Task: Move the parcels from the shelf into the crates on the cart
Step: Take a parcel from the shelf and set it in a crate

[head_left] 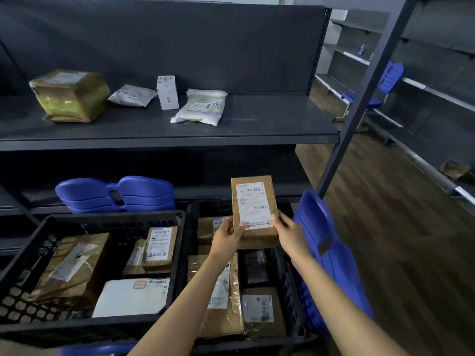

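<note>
Your left hand (227, 236) and right hand (288, 235) grip a flat brown cardboard parcel with a white shipping label (254, 209) by its lower corners, thumbs pressed on the label face, holding it upright above the right-hand black plastic lattice crate (288, 273). The parcel looks stiff and light, with taped faces that may be slick, so the cardboard edges give the surest hold. It sits at 12 o'clock from both hands, over parcels already in the crate. At 9 o'clock stands the left-hand black lattice crate (110, 219), partly filled. On the dark metal shelf (257, 116) at 11 o'clock, four parcels wait, apparently one box in plastic wrap (70, 96).
</note>
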Motion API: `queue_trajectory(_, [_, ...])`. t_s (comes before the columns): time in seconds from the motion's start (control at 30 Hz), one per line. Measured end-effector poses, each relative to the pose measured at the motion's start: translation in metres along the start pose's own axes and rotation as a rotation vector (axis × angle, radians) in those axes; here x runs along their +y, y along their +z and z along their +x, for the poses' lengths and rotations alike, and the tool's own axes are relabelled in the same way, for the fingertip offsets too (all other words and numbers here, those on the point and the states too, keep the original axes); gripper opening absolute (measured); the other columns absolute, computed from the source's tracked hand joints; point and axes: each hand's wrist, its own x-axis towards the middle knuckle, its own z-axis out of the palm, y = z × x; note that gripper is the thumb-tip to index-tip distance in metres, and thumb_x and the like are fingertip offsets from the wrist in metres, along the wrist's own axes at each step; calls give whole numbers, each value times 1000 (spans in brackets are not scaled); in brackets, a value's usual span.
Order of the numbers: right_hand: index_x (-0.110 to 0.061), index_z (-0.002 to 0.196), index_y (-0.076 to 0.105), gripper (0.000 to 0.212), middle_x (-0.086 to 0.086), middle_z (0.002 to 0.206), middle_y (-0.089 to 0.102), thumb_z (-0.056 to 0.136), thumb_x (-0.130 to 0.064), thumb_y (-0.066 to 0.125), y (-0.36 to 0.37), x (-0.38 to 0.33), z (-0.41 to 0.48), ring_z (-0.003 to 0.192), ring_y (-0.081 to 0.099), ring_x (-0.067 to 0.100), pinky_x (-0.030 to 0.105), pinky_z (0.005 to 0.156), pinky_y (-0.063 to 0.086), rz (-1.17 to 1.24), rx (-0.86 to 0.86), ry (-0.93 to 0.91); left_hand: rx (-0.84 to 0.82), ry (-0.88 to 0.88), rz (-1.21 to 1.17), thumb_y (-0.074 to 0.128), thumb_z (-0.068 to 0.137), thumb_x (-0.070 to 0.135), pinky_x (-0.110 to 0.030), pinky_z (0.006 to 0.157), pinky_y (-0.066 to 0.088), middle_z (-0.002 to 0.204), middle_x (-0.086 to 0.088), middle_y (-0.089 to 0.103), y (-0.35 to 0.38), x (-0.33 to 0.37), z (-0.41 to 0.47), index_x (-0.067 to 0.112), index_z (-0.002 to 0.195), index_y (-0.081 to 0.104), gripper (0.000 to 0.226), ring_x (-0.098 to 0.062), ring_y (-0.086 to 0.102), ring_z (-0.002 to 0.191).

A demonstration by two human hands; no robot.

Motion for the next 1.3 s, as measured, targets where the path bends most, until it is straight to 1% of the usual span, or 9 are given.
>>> queue_trajectory(0.13, [-18, 144, 44, 55, 0, 124, 66, 97, -44, 49, 4, 22, 5, 117, 59, 15, 28, 95, 48, -35, -35, 17, 2, -20, 50, 52, 98, 31, -18, 76, 47, 114, 8, 65, 5, -17, 6, 20, 135, 52, 38, -8, 60, 98])
queue_trajectory(0.23, [-17, 145, 42, 55, 1, 128, 64, 97, -43, 49, 8, 29, 9, 119, 58, 16, 30, 100, 47, -38, -61, 31, 21, -24, 69, 53, 98, 29, -20, 81, 47, 120, 4, 66, 9, -25, 9, 19, 134, 54, 38, -12, 61, 105])
queue_trajectory(0.4, [-16, 146, 39, 56, 3, 129, 63, 98, -43, 48, 11, 32, 14, 121, 57, 16, 5, 73, 40, -94, -71, 38, 55, -58, 88, 53, 98, 26, -31, 97, 47, 126, -1, 63, 12, -34, 11, 15, 139, 49, 42, -18, 59, 115])
queue_trajectory(0.5, [-16, 146, 39, 55, 4, 129, 63, 98, -41, 48, 14, 34, 15, 119, 58, 18, 2, 59, 39, -118, -57, 36, 74, -70, 107, 54, 97, 25, -38, 102, 47, 132, -1, 60, 12, -38, 14, 17, 141, 45, 46, -19, 57, 119])
queue_trajectory(0.63, [-12, 146, 38, 55, 8, 133, 60, 99, -40, 46, 18, 40, 17, 123, 55, 21, 23, 92, 45, -130, -64, 50, 64, -74, 162, 55, 97, 25, -38, 89, 52, 117, 0, 66, 10, -42, 23, 18, 125, 54, 30, -20, 62, 104])
queue_trajectory(0.9, [-14, 146, 39, 51, 8, 133, 60, 101, -36, 45, 30, 50, 29, 123, 55, 23, 31, 99, 45, -134, 10, 71, 14, -35, 319, 58, 95, 23, -35, 78, 49, 103, -7, 68, 10, -55, 54, 7, 108, 59, 21, -24, 62, 94])
queue_trajectory(1.03, [-13, 144, 43, 49, 8, 130, 62, 100, -34, 47, 35, 62, 44, 118, 59, 21, 26, 92, 46, -165, 48, 43, 37, -19, 337, 61, 92, 17, -27, 71, 45, 97, -3, 66, 17, -64, 75, 11, 99, 56, 10, -19, 58, 86])
queue_trajectory(1.17, [-13, 142, 46, 45, 6, 126, 65, 101, -29, 47, 42, 79, 60, 111, 62, 17, 19, 84, 48, -177, 73, 32, 29, 4, 360, 62, 92, 14, -22, 77, 47, 114, -3, 68, 27, -74, 98, 13, 123, 56, 31, -18, 62, 99])
queue_trajectory(1.3, [-14, 136, 52, 37, 4, 117, 68, 102, -26, 44, 45, 99, 72, 92, 58, 7, 1, 59, 42, -197, 73, 22, 8, -3, 433, 60, 93, 17, -24, 76, 46, 111, -4, 67, 36, -90, 115, 11, 124, 54, 32, -19, 61, 95])
